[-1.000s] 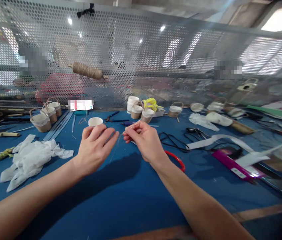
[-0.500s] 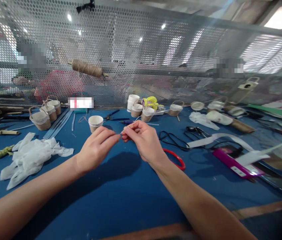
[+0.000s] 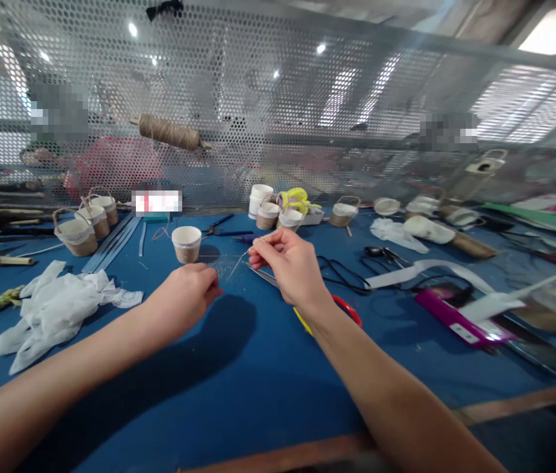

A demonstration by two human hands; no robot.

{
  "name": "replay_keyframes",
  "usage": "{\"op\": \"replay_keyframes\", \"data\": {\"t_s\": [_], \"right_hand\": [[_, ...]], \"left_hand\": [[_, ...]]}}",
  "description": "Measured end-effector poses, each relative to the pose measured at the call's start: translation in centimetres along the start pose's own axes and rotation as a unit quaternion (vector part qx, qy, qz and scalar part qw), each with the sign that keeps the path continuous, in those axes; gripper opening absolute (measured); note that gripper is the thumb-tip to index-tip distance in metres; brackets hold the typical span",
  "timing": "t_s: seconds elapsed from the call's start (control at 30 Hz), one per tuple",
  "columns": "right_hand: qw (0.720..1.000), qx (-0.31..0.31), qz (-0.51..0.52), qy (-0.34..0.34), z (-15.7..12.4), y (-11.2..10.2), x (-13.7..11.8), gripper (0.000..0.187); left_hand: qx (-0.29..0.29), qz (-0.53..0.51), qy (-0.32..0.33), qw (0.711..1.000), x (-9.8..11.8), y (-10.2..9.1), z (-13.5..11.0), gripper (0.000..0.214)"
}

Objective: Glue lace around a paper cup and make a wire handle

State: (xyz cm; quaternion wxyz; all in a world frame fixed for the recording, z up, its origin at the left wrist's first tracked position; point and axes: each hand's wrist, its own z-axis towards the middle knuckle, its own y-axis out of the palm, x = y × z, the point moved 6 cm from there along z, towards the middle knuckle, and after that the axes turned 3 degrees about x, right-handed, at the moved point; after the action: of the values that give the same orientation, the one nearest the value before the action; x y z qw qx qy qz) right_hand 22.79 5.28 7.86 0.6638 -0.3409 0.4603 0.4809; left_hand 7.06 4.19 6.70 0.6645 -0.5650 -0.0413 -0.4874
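Note:
My right hand (image 3: 290, 266) pinches a thin pale strand (image 3: 236, 265) between thumb and fingers; its loose part slants down to the left. Whether it is thread or wire I cannot tell. My left hand (image 3: 184, 299) is closed, fingers curled in, a little apart to the left; anything in its grip is hidden. Just behind the left hand stands a small cup (image 3: 186, 245), white inside with a brown wrapped base. Under the right hand and wrist lie scissors (image 3: 346, 309) with red and yellow handles, partly covered.
Crumpled white fabric (image 3: 61, 309) and handled cups (image 3: 77, 236) lie left. Pliers (image 3: 221, 230), more cups (image 3: 268, 214) and a yellow-ringed tool (image 3: 297, 197) stand at the back. To the right are black cord (image 3: 339, 270) and a purple device (image 3: 457, 318). A perforated metal screen (image 3: 238, 85) rises behind.
My hands have drawn apart: the left moved down and left, its fingers now curled in. The strand between them shows more of its length, and the scissors' blades and yellow handle have come into view.

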Motion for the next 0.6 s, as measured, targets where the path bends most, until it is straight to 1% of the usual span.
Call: {"op": "replay_keyframes", "data": {"t_s": [0.03,0.07,0.1,0.13,0.17,0.2,0.23,0.33,0.37,0.43,0.47,0.53,0.57,0.6], "right_hand": [[1.0,0.007,-0.001,0.004,0.2,-0.2,0.0,0.016],[1.0,0.009,-0.003,0.006,0.3,-0.3,0.0,0.015],[1.0,0.008,-0.007,0.007,0.3,-0.2,0.0,0.015],[1.0,0.004,-0.011,0.007,0.3,-0.1,0.0,0.015],[1.0,-0.002,-0.013,0.008,0.2,0.0,0.1,0.015],[1.0,-0.009,-0.013,0.009,0.0,0.2,0.1,0.015],[1.0,-0.016,-0.012,0.01,-0.1,0.5,0.2,0.015],[0.999,-0.035,-0.005,0.016,-0.6,1.0,0.4,0.016],[0.999,-0.041,-0.004,0.018,-0.7,1.2,0.5,0.016],[0.999,-0.049,0.0,0.023,-0.8,1.3,0.5,0.016],[0.998,-0.051,0.002,0.022,-0.8,1.3,0.5,0.017],[0.999,-0.051,0.008,0.013,-0.9,1.4,0.4,0.017],[0.999,-0.05,0.01,0.007,-1.0,1.4,0.3,0.018],[0.999,-0.05,0.011,0.0,-1.0,1.4,0.2,0.017]], "left_hand": [[0.0,0.106,0.054,0.993,1.0,-0.2,-0.5,0.018],[-0.013,0.176,0.124,0.976,2.2,-0.1,-1.0,0.021],[-0.014,0.219,0.197,0.956,3.4,0.0,-1.5,0.024],[-0.001,0.237,0.269,0.933,4.6,0.0,-1.9,0.027],[0.025,0.252,0.318,0.914,5.4,0.0,-2.2,0.029],[0.058,0.27,0.35,0.895,5.8,-0.1,-2.2,0.031],[0.095,0.29,0.366,0.879,5.9,-0.3,-2.1,0.032],[0.107,0.331,0.374,0.86,4.8,0.1,-1.2,0.03],[0.109,0.332,0.38,0.856,4.4,0.2,-1.1,0.03],[0.118,0.315,0.387,0.859,3.7,0.0,-1.1,0.03],[0.123,0.296,0.383,0.866,3.4,-0.1,-1.1,0.029],[0.136,0.228,0.353,0.897,3.1,-0.6,-1.0,0.025],[0.146,0.173,0.32,0.92,2.8,-0.9,-0.8,0.022],[0.156,0.101,0.267,0.946,2.3,-1.2,-0.5,0.017]]}}
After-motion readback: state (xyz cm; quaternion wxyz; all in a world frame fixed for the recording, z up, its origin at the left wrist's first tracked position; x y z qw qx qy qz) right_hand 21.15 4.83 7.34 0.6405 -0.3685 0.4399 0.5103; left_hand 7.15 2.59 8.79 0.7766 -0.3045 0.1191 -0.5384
